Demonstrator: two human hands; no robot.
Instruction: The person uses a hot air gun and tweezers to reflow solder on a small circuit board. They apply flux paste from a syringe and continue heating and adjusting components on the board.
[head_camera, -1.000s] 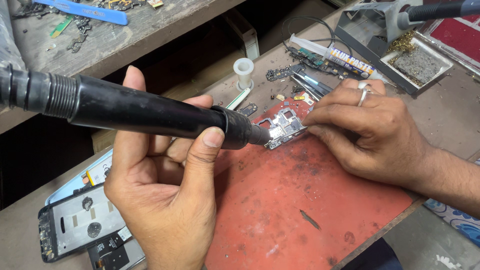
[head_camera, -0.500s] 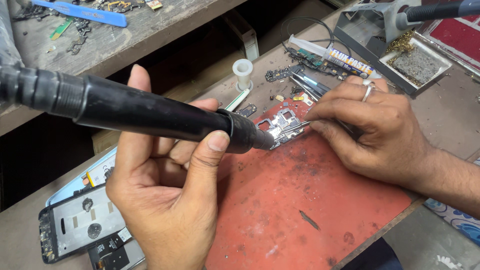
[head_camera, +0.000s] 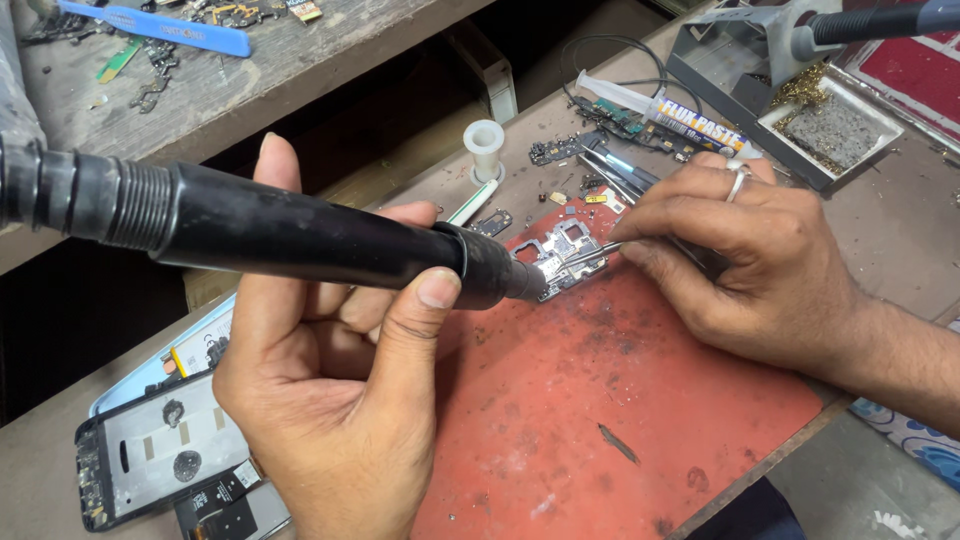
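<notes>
Two hands share the work over a small circuit board (head_camera: 562, 258) lying at the far edge of a red mat (head_camera: 640, 400) on the counter (head_camera: 890, 230). Left hand (head_camera: 330, 400), fingers closed around a black hot-air handpiece (head_camera: 300, 235) with the thumb pressed on its barrel, aims the nozzle at the board's near side, very close to it (whether it actually touches cannot be told). Right hand (head_camera: 740, 265), a ring on one finger, pinches fine tweezers (head_camera: 590, 252) shut between thumb and fingertips, their tips resting on or just above a metal shield on the board. Good practice here, as a judgement: keep the nozzle just off the surface and square to the part being heated, move it in small circles so no single spot scorches, and let the tweezers only nudge, lifting when the solder yields and never prying. Bracing both wrists on the mat would steady the tips. Beside the board lie spare tweezers (head_camera: 620, 172), a flux syringe (head_camera: 655, 105) and a white spool (head_camera: 484, 148); a tray of brass wool (head_camera: 835, 125) stands further right, and an opened phone frame (head_camera: 160, 455) rests at the near left, well apart from the heat.
</notes>
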